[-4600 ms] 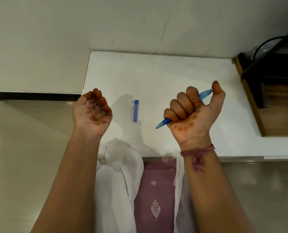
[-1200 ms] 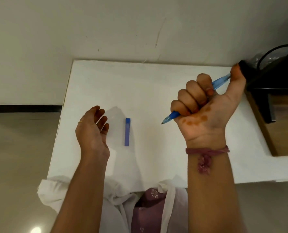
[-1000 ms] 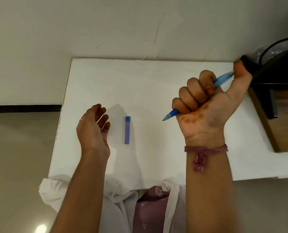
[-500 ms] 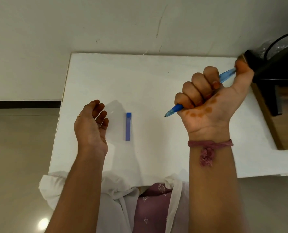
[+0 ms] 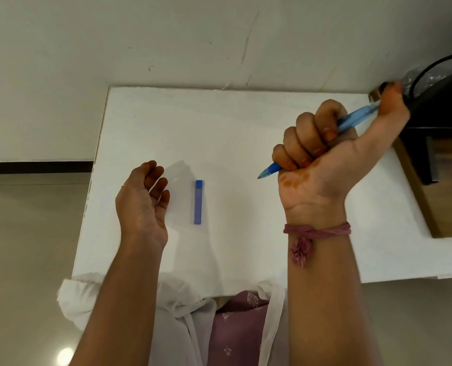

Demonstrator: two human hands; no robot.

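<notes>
My right hand (image 5: 322, 159) is raised above the white table (image 5: 232, 128) and grips a blue pen (image 5: 357, 120) in a fist, thumb pressed on its back end, tip pointing down-left. A slim blue rectangular case (image 5: 198, 202) lies flat on the table between my hands. My left hand (image 5: 143, 202) hovers to the left of the case, edge-on, with fingers loosely curled and holding nothing. It does not touch the case.
A dark stand with a black cable loop (image 5: 441, 83) and a wooden surface (image 5: 449, 186) sit at the right edge of the table. The wall (image 5: 166, 40) runs behind the table. Tiled floor (image 5: 26, 233) lies to the left.
Since 4.6 s ago my left hand has turned from palm-up to edge-on and lowered beside the case. In the last second my right hand has drifted slightly up and right with the pen.
</notes>
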